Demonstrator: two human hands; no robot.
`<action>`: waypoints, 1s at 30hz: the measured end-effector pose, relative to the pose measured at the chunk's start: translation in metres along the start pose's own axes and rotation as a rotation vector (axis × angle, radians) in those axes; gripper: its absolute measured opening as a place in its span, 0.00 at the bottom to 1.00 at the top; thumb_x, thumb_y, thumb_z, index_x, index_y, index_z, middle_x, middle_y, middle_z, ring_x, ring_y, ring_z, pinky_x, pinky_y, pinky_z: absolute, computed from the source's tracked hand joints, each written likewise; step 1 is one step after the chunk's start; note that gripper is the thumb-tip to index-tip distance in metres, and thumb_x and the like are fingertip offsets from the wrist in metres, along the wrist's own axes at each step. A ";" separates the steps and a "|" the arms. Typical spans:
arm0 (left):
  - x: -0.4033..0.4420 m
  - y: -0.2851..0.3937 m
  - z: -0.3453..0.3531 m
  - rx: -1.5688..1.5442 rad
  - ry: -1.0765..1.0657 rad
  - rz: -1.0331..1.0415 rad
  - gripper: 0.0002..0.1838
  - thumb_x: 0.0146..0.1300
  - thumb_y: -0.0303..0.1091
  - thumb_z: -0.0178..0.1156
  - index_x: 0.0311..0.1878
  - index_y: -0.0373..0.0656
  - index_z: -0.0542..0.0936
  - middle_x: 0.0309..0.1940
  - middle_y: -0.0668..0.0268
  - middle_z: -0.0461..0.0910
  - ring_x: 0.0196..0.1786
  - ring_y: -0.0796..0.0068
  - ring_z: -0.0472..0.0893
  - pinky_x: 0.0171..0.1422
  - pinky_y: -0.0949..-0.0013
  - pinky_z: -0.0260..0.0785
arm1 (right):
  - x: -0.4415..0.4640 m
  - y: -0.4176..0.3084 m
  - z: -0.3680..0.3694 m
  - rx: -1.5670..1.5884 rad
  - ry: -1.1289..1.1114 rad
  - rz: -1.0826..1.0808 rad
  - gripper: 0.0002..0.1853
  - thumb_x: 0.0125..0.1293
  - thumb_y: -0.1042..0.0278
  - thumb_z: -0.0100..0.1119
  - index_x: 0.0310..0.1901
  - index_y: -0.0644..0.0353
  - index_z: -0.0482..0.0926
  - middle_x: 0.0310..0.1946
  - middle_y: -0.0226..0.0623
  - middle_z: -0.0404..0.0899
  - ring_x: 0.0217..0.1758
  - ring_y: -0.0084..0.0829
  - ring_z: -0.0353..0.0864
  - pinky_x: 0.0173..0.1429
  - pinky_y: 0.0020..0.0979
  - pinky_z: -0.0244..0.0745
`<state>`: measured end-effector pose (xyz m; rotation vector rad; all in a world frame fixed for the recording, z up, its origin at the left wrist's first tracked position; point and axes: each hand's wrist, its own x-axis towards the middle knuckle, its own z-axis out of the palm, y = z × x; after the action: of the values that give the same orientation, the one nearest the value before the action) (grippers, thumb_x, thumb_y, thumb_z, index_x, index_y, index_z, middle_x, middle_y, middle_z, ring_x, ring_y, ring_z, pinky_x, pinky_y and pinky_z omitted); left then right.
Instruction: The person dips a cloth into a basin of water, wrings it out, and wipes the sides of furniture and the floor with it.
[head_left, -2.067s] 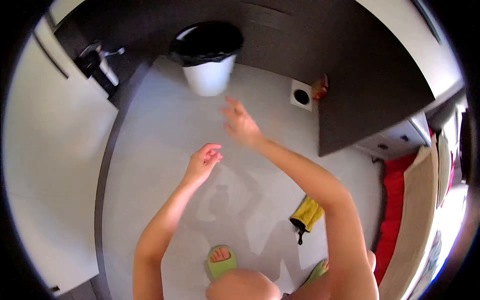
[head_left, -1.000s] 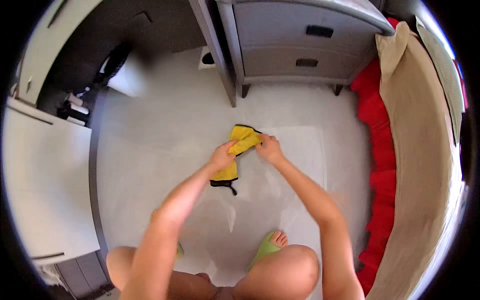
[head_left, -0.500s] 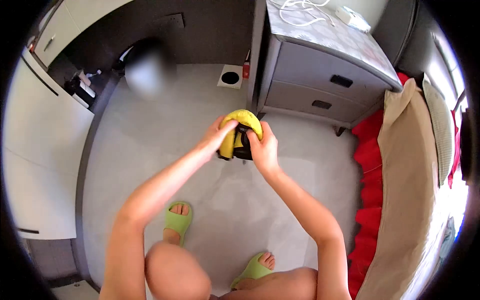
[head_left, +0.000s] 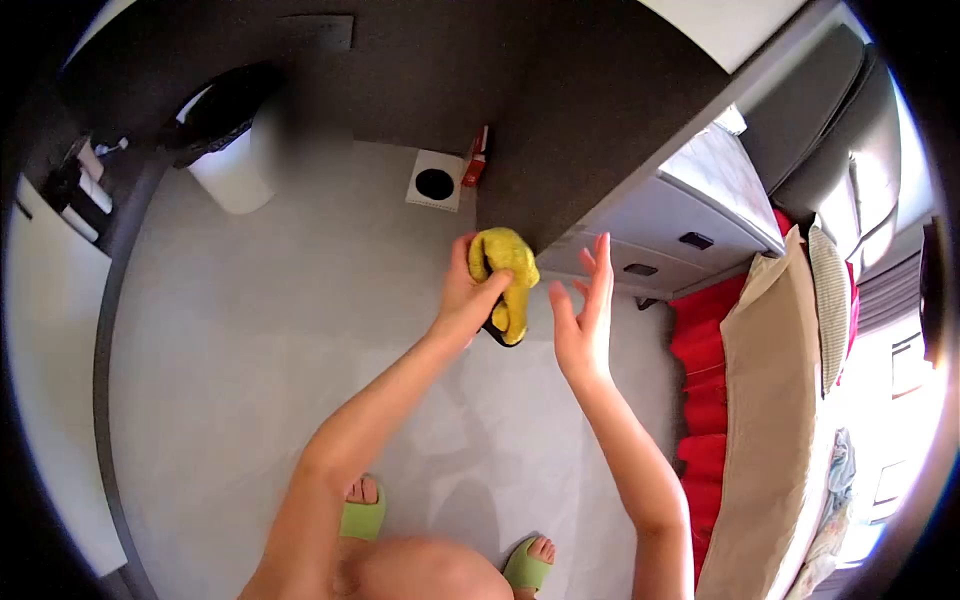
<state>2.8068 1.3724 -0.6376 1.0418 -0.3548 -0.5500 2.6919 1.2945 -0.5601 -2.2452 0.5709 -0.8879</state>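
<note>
My left hand [head_left: 475, 292] is wrapped round a soft, fuzzy yellow-and-black item [head_left: 508, 250], held up over the grey floor. Its yellow part bends over in a loop, and black shows along the lower edge. What kind of thing it is, I cannot make out. To its right, my right hand [head_left: 587, 318] is raised with fingers stretched out and thumb apart. A gap separates that hand from the yellow item, and nothing is in it.
A white bin [head_left: 238, 175] with a black liner stands at the back left. Near the dark panel [head_left: 610, 120] are a white box with a black circle [head_left: 434, 183] and a red box [head_left: 476, 160]. Grey drawers [head_left: 640, 245] and a bed with a red skirt [head_left: 700, 400] line the right.
My right hand has let go of the yellow item and opened away to the right. The item has turned in my left hand. The view has shifted, bringing the bin more fully into sight.
</note>
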 end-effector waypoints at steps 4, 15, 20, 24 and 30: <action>0.012 0.053 0.032 0.027 -0.050 0.241 0.31 0.59 0.32 0.64 0.63 0.36 0.63 0.56 0.55 0.72 0.60 0.67 0.73 0.62 0.64 0.67 | 0.039 -0.008 0.029 0.179 0.216 0.055 0.32 0.70 0.72 0.48 0.74 0.62 0.52 0.66 0.54 0.64 0.68 0.45 0.67 0.69 0.37 0.61; 0.108 0.102 0.103 0.256 0.005 0.958 0.35 0.56 0.38 0.66 0.65 0.40 0.64 0.61 0.53 0.63 0.64 0.58 0.66 0.69 0.61 0.58 | 0.042 -0.027 0.011 0.378 0.232 0.226 0.23 0.71 0.68 0.46 0.64 0.71 0.67 0.42 0.39 0.77 0.43 0.22 0.72 0.50 0.25 0.69; 0.137 -0.019 0.032 0.315 0.110 0.294 0.32 0.62 0.43 0.63 0.66 0.41 0.65 0.60 0.48 0.67 0.65 0.52 0.68 0.68 0.58 0.61 | 0.037 -0.025 0.021 0.172 0.270 0.230 0.29 0.64 0.76 0.47 0.68 0.68 0.63 0.55 0.52 0.77 0.56 0.38 0.78 0.62 0.31 0.68; 0.081 -0.142 -0.039 0.369 0.110 -0.176 0.35 0.63 0.51 0.59 0.69 0.48 0.61 0.58 0.46 0.70 0.61 0.49 0.72 0.64 0.55 0.66 | 0.037 -0.014 0.032 0.119 0.312 0.118 0.33 0.60 0.82 0.44 0.70 0.65 0.59 0.61 0.56 0.73 0.62 0.44 0.75 0.67 0.36 0.66; 0.061 -0.144 -0.036 0.327 0.211 -0.196 0.25 0.65 0.38 0.56 0.65 0.45 0.68 0.56 0.60 0.75 0.56 0.65 0.76 0.60 0.63 0.68 | 0.034 -0.011 0.021 0.171 0.258 0.109 0.34 0.59 0.87 0.40 0.71 0.62 0.60 0.63 0.55 0.71 0.67 0.41 0.71 0.69 0.35 0.65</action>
<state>2.8375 1.3066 -0.7800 1.4481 -0.1585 -0.5615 2.7318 1.2909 -0.5491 -1.9412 0.6991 -1.1346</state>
